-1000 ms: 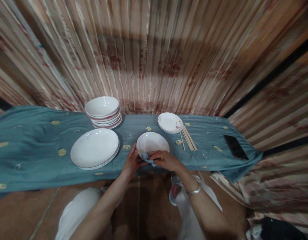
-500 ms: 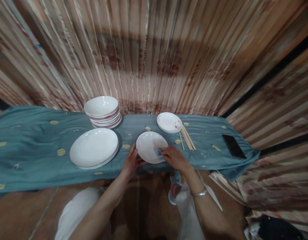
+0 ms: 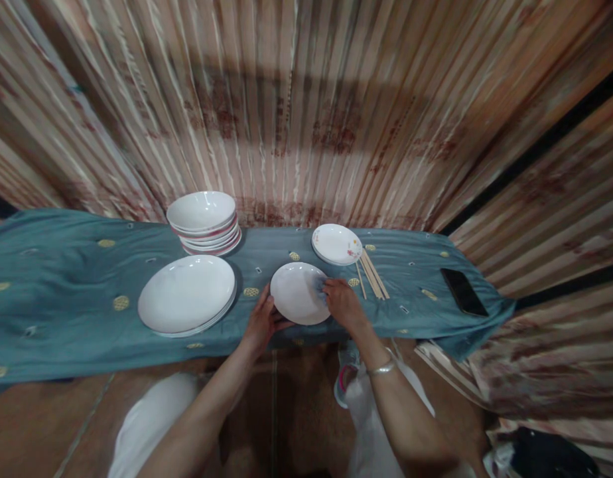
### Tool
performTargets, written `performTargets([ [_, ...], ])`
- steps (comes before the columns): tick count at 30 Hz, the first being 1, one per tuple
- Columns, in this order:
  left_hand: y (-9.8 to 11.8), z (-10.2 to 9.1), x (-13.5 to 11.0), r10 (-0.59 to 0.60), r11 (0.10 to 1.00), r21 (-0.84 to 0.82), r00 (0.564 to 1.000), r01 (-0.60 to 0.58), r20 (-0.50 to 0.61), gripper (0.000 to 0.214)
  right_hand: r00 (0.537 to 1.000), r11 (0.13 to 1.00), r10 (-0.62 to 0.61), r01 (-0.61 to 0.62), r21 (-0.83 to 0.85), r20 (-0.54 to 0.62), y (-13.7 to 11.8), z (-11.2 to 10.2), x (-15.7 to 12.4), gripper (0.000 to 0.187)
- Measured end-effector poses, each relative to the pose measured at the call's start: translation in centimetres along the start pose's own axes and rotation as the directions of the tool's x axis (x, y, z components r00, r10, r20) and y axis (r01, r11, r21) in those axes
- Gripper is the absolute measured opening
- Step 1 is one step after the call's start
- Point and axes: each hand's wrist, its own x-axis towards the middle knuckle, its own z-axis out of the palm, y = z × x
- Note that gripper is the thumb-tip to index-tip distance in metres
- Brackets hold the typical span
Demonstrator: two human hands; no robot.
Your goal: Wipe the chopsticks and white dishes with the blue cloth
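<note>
A small white plate [image 3: 296, 293] lies near the front edge of a table under a teal cloth [image 3: 62, 292]. My left hand [image 3: 261, 322] grips the plate's near left rim with closed fingers. My right hand [image 3: 340, 302] presses a small blue-grey cloth [image 3: 318, 285] onto the plate's right side, fingers closed on it. Most of the cloth is hidden under my fingers.
Large white plates [image 3: 187, 294] are stacked to the left, and a pile of white bowls [image 3: 203, 220] stands behind them. A small flowered plate stack [image 3: 336, 243] and chopsticks [image 3: 371, 273] lie to the right. A dark phone [image 3: 463, 291] rests near the table's right end. Striped curtains hang behind.
My right hand has carried the cloth from the plate's near edge round to its right side and further back. My left hand has stayed on the rim.
</note>
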Motion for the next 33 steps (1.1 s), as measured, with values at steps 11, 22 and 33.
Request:
performTargets([
  [11,0.0,0.1,-0.1,-0.004,1.0,-0.012,1.0,0.004,-0.015,0.061,1.0,0.996,0.016,-0.015,-0.091,0.012,-1.2,0.3,2.3,0.027],
  [22,-0.1,0.0,-0.1,0.002,1.0,-0.022,1.0,-0.002,0.004,0.063,0.996,0.996,0.07,-0.067,0.057,-0.054,-1.9,1.6,3.5,0.037],
  [33,-0.2,0.0,-0.1,-0.005,1.0,-0.017,1.0,0.005,0.008,0.065,0.999,0.965,-0.042,0.046,0.257,-0.022,-3.2,2.7,4.8,0.047],
])
